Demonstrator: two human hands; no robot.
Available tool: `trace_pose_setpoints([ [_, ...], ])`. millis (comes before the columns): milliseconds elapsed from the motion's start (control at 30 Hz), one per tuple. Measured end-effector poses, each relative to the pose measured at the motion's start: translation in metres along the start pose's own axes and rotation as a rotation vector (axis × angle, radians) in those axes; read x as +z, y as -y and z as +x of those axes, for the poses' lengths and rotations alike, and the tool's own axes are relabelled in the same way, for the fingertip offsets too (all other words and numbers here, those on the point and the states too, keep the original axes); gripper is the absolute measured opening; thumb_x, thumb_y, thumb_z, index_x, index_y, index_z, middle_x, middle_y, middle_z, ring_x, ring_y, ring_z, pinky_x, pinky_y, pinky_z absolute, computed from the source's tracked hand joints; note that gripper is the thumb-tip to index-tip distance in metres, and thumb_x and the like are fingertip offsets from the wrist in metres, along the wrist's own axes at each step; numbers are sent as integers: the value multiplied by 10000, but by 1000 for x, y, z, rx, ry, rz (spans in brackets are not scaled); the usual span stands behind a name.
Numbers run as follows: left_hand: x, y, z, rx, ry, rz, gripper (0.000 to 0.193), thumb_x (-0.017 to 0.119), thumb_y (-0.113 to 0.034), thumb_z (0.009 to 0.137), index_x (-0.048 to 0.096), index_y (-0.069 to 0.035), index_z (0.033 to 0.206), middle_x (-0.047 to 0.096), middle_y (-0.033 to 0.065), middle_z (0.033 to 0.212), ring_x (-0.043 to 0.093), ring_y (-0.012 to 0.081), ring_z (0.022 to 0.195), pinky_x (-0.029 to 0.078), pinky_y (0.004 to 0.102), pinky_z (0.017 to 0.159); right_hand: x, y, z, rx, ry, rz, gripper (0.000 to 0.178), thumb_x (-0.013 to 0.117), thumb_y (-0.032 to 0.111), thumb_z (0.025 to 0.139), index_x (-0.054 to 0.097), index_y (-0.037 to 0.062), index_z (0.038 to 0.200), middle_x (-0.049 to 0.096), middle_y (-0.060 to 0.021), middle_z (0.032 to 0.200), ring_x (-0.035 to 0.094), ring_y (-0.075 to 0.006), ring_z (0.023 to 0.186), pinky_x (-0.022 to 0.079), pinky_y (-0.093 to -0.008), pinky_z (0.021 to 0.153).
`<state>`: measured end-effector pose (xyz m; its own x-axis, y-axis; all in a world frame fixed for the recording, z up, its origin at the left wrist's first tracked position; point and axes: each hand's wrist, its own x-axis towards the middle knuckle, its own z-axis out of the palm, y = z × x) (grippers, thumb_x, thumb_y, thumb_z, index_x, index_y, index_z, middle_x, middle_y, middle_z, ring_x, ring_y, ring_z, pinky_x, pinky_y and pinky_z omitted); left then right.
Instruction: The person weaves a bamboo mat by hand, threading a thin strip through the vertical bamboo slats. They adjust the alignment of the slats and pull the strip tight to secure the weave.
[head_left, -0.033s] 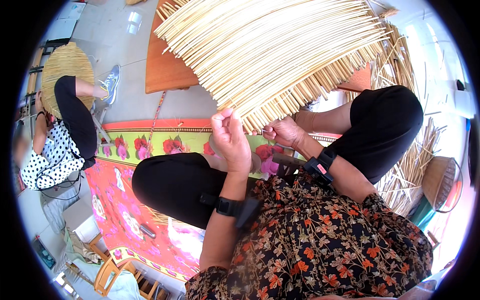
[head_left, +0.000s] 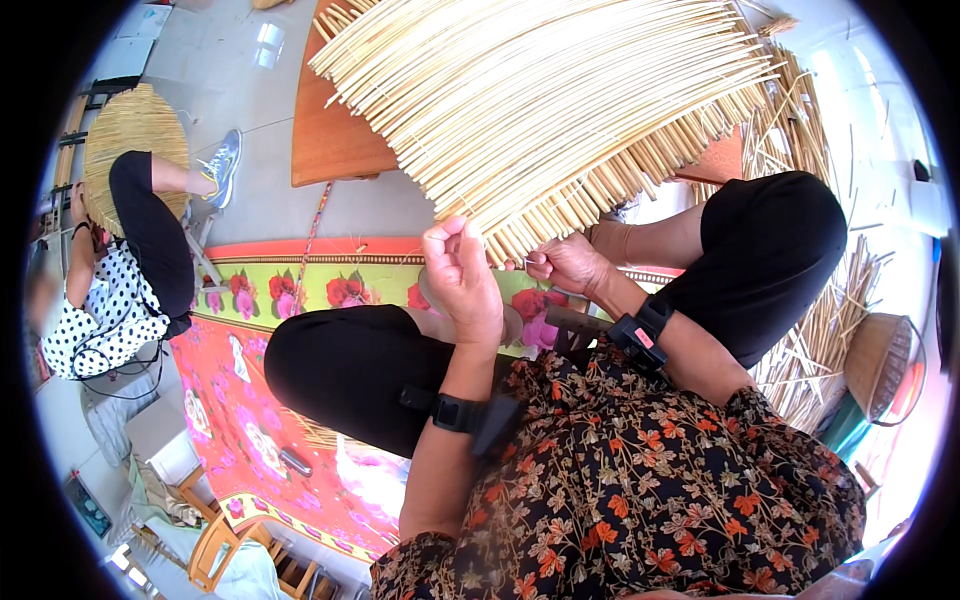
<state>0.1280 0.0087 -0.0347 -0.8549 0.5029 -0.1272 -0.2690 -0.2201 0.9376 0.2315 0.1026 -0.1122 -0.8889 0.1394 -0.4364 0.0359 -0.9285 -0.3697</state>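
A mat of straight pale-yellow stalks [head_left: 560, 110], bound side by side with thin stitched lines, slopes toward me with its near corner between my hands. At that corner's left side my left hand [head_left: 464, 285] is closed, palm partly turned up, thumb and fingertips against the edge. Just right of the corner, my right hand [head_left: 575, 265] is closed in a pinch near the stalk ends. Whatever thin thing either pinch holds is too small to make out. The mat's far part runs out of view at the top.
Under the mat is a brown wooden board [head_left: 335, 140]. Loose stalks [head_left: 800, 350] lie on the right, beside a basket [head_left: 880, 365]. A flowered red cloth [head_left: 260, 420] spreads at left. Another person [head_left: 110, 315] sits at far left with an oval stalk mat [head_left: 135, 140].
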Motion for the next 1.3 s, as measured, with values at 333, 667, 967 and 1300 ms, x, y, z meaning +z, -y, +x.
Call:
trace_pose_setpoints([
  [333, 8, -4, 3, 32, -166, 172, 109, 556, -6, 931, 478, -74, 964, 535, -9, 800, 437, 29, 592, 384, 182, 504, 15, 7, -6, 81, -155, -5, 310, 471, 60, 968, 511, 29, 663, 438, -18, 623, 387, -121, 570, 344, -274, 576],
  [667, -3, 5, 4, 7, -231, 96, 109, 577, -65, 941, 514, -44, 1028, 598, 23, 818, 519, 38, 629, 405, 187, 503, 21, 9, -8, 43, -157, -37, 269, 480, 59, 965, 534, 2, 708, 463, -29, 648, 396, -118, 565, 344, -268, 555],
  [967, -6, -15, 10, -328, 30, 174, 267, 467, -244, 1020, 564, 4, 1031, 614, 67, 694, 519, 101, 459, 429, 237, 396, 22, 12, -8, 24, -203, -65, 100, 533, 5, 926, 576, -31, 843, 524, -45, 696, 419, -108, 553, 368, -262, 536],
  [1300, 1, -12, 4, -237, 30, 84, 256, 436, -227, 1033, 558, -2, 1029, 610, 64, 717, 480, 92, 441, 386, 217, 380, -1, 4, 8, -123, -56, -159, 85, 581, 52, 915, 595, 7, 844, 558, -43, 695, 457, -101, 561, 382, -244, 511],
])
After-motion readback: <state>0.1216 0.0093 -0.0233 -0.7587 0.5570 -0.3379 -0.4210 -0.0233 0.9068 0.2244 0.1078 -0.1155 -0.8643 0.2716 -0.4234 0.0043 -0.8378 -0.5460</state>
